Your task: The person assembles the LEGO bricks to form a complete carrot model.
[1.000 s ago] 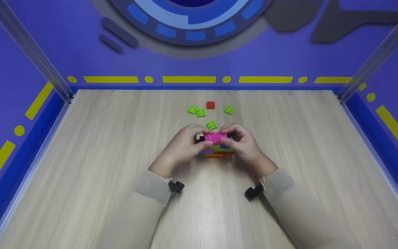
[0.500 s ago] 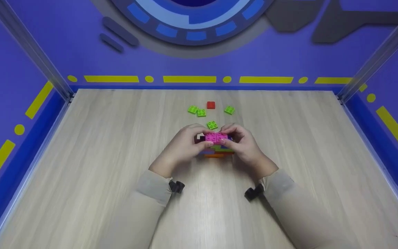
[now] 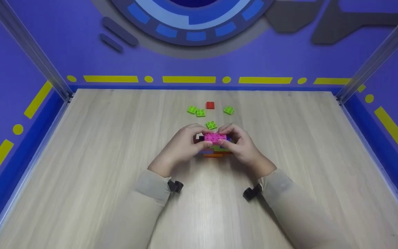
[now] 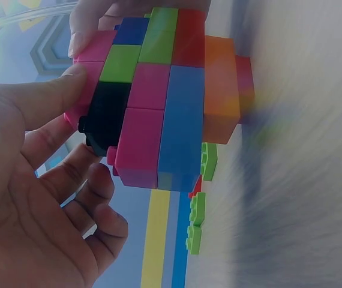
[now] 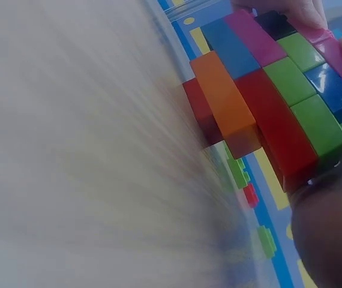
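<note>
Two pink bricks (image 3: pixel 215 138) lie side by side on top of a stacked structure of building bricks (image 4: pixel 149 84). My left hand (image 3: pixel 184 143) pinches the left pink brick between thumb and fingers. From the other side, my right hand (image 3: pixel 243 143) pinches the right pink brick. Below them, the layers hold a black brick (image 4: pixel 108 114), a dark blue brick (image 5: pixel 332 90), light green, pink, red and blue bricks. Lower down sits an orange brick (image 5: pixel 225 102), with a red brick (image 5: pixel 201 112) at the very bottom. The hands partly hide the stack's ends in the head view.
Just beyond the stack lies a loose green brick (image 3: pixel 211 125). Farther back are two green bricks (image 3: pixel 196 111) close together, a red brick (image 3: pixel 210 105) and another green brick (image 3: pixel 228 110). Blue panels (image 3: pixel 199 65) bound the wooden table (image 3: pixel 98 138) at the back and sides.
The right hand has shifted slightly left, and the seam between the two pink bricks has narrowed. Both hands keep their grip; the loose bricks have not moved.
</note>
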Tool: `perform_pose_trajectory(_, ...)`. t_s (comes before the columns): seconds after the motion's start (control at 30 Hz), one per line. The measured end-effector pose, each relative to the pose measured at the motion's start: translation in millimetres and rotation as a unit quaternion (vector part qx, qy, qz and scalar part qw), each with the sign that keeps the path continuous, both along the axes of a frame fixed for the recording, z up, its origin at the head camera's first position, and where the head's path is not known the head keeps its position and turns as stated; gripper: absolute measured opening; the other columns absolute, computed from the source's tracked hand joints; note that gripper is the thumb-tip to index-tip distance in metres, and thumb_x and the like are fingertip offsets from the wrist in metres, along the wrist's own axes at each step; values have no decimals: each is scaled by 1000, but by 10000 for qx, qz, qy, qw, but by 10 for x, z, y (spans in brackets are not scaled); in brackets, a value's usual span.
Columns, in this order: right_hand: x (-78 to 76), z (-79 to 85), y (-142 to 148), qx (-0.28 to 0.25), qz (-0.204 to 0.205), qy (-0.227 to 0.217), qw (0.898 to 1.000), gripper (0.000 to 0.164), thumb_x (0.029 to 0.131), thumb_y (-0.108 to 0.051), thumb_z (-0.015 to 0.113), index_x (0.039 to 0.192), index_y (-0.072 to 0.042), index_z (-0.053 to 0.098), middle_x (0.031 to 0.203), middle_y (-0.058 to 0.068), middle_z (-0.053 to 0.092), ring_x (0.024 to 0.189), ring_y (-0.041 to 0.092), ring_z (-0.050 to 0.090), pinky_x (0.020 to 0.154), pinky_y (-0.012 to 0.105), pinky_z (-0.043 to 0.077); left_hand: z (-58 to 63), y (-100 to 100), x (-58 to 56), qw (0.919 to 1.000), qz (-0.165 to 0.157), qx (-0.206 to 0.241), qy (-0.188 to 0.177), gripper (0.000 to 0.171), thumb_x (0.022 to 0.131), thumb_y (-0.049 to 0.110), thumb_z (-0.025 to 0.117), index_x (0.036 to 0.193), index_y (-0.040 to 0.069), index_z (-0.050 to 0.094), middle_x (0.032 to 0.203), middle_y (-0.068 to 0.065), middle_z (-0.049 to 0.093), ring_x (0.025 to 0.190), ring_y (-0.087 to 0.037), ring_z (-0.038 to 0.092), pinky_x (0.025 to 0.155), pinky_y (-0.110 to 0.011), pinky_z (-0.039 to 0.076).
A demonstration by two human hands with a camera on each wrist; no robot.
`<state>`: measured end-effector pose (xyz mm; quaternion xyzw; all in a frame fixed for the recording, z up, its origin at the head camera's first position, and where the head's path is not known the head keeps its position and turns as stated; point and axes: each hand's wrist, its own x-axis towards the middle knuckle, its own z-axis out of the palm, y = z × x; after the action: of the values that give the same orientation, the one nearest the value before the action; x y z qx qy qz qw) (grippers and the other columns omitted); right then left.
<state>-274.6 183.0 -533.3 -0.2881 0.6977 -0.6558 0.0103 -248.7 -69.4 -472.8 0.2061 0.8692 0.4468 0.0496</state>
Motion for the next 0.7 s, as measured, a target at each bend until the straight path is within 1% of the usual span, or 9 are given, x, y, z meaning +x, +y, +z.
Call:
perform_pose_trajectory(0.1,-13,-13,-27,24,124,4,9999,19,106,8,67,122,13,58,127,-1,68,119,16,67,101,25,59,-4,-23,-1,10000,47,40,-46,36,106,29,82,140,17,79,142,-4,74,129,-25,68,110,-47,58)
perform_pose_trajectory(0.2,-12,-26,-25,-4,166,6,9999,20,106,10,67,123,13,58,127,0,69,119,16,67,102,25,59,-11,-31,-1,10000,15,64,-66,37,106,29,82,141,17,79,143,-5,74,132,-27,68,114,-48,56)
perform_pose_trajectory(0.37,-16,-24,-21,-32,133,23,9999,20,105,10,67,123,12,58,126,1,69,119,17,68,103,26,59,-15,-26,-5,10000,22,79,-50,37,106,30,82,141,18,79,143,-4,74,130,-26,68,111,-48,57)
perform_pose_trajectory(0.47,-5,-23,-30,1,-7,61,10000,20,105,9,68,123,12,59,125,1,69,118,18,68,104,27,58,-9,-19,-5,9999,43,118,-68,36,106,29,81,140,18,79,143,-3,74,129,-25,68,110,-47,57)
perform_pose_trajectory(0.53,16,-22,-35,49,-176,51,9998,21,105,8,69,124,11,60,124,0,70,117,18,67,104,26,57,-9,-12,-7,9999,32,143,-91,35,106,29,81,140,19,79,142,-3,74,129,-24,67,110,-46,57)
perform_pose_trajectory(0.7,64,-38,-26,103,-566,-123,9983,26,102,8,74,127,10,65,120,-5,72,111,14,66,101,24,55,-15,-3,-18,9998,-91,149,-108,36,108,31,80,141,18,78,141,-3,74,120,-22,66,105,-44,57)
